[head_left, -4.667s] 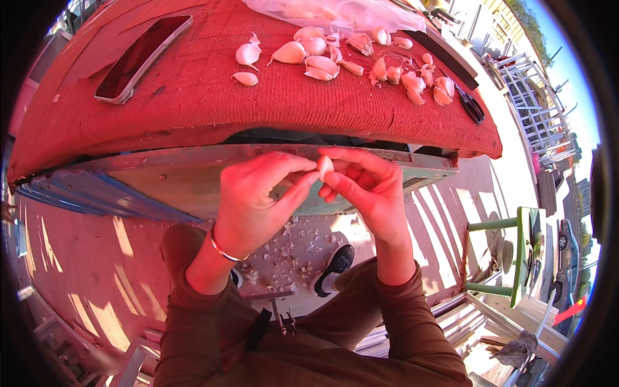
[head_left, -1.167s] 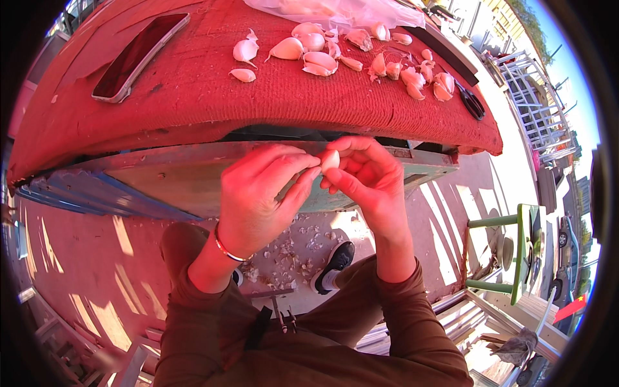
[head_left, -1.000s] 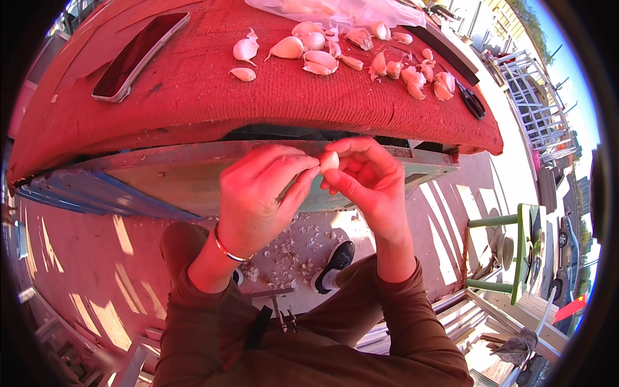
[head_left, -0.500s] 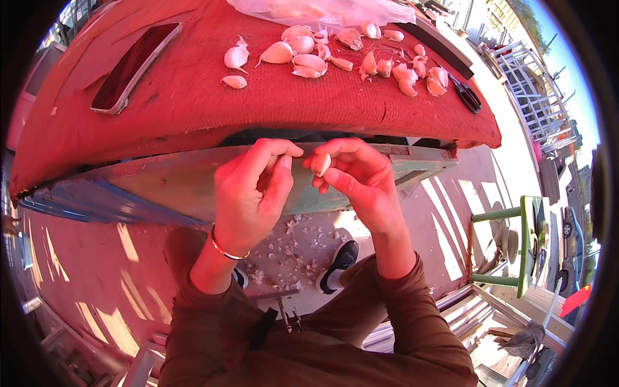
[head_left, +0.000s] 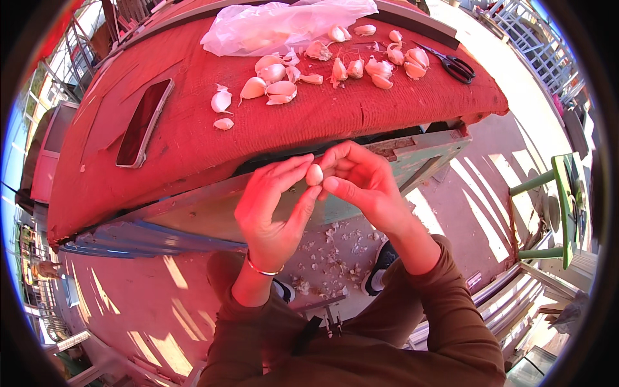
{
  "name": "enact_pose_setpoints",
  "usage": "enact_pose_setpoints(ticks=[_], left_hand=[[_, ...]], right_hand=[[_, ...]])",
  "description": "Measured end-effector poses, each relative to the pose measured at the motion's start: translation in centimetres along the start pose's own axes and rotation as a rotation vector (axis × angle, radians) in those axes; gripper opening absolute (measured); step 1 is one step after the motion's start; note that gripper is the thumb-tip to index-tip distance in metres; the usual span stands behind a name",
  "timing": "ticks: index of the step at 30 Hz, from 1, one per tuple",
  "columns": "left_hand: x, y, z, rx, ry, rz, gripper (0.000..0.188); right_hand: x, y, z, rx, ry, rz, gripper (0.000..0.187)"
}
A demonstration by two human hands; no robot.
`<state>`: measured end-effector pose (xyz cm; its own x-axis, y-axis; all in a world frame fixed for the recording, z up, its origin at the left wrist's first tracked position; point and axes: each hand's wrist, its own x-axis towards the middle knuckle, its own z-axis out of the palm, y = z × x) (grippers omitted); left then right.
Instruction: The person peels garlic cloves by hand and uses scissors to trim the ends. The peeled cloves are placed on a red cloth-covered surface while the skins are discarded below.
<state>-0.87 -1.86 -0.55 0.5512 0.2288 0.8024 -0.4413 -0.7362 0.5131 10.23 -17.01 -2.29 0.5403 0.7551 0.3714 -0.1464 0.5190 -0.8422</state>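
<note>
A single pale garlic clove (head_left: 314, 175) is held up between my two hands, in front of the table's near edge. My left hand (head_left: 271, 206) pinches it with thumb and fingertips from the left. From the other side, the thumb and bent fingers of my right hand (head_left: 367, 184) close on it too. Beyond them, several garlic cloves (head_left: 281, 90) are spread over the red cloth-covered table (head_left: 309, 129), some clustered together, others apart. One small clove (head_left: 223, 123) lies nearest the edge on the left.
A phone (head_left: 145, 122) lies on the table's left, scissors (head_left: 458, 68) with dark handles on its right. A whitish plastic bag (head_left: 284, 29) rests at the back. Garlic skins (head_left: 335, 258) litter the floor between my feet. A green stool-like frame (head_left: 562, 209) stands to the right.
My left hand has come over to the clove in my right hand, and both now touch it. The view has shifted, so the table appears turned and lower at the left.
</note>
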Motion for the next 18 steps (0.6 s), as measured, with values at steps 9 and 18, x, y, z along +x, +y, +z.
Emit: enact_pose_setpoints(ticks=[9, 18], left_hand=[[-0.3, 0.7, 0.2, 0.044, 0.031, 0.023, 0.032], [-1.8, 2.8, 0.3, -0.023, 0.133, -0.095, 0.033]], right_hand=[[-0.1, -0.8, 0.8, 0.103, 0.008, 0.029, 0.018], [-0.9, -1.1, 0.8, -0.018, -0.007, 0.000, 0.012]])
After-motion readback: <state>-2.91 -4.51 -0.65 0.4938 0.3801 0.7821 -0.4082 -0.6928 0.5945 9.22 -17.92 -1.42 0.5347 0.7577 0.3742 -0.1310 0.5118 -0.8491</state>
